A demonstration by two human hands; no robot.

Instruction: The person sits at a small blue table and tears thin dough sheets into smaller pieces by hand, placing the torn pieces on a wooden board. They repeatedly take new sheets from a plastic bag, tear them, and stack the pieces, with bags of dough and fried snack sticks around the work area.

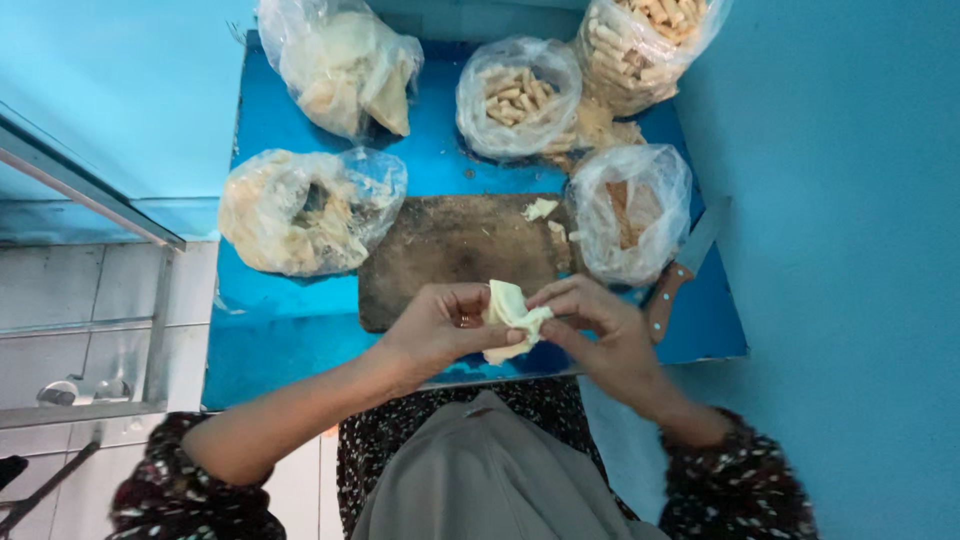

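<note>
Hands meeting above the near edge of a blue-topped table (300, 320). Left hand (440, 325) curled, fingers pinched on a pale yellowish, folded sheet of thin dough (512, 312); right hand (600, 330) likewise closed on the sheet's other side, fingertips pressing its fold. Sheet held in the air between both, just in front of a dark, worn wooden cutting board (450, 250) bearing a few pale scraps (541, 208). Beside the board on the right, a wooden-handled knife (682, 270) lying slanted. Around the board, five clear plastic bags: one of crumpled pale sheets (300, 210), one of folded triangles (345, 65), two of small rolled sticks (515, 95) (645, 40), one of brownish filling (630, 210).
</note>
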